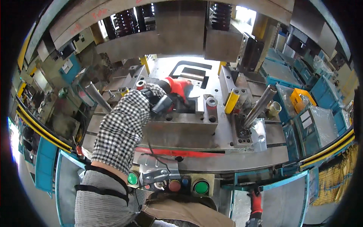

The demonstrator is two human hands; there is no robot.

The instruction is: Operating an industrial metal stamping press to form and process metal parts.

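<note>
My left hand (179,90), in a red glove with dark fingers, reaches into the press over the steel lower die (181,126). Motion smears its fingers, and a small pale metal-like patch (195,92) shows beside them; I cannot tell whether they hold it. A dark device is strapped at that wrist. Low on the right, my right hand (256,201), gloved in red and black, is over a blue-framed bin (280,185), beside a pale flat panel (241,206). Its fingers are too dark and small to read.
Steel guide posts (260,106) and yellow blocks (232,101) flank the die beneath the upper press block (177,34). Shaped sheet-metal pieces (159,168) lie by the green button (201,187) in front. Blue bins (319,125) and yellow-black rails (329,147) stand right.
</note>
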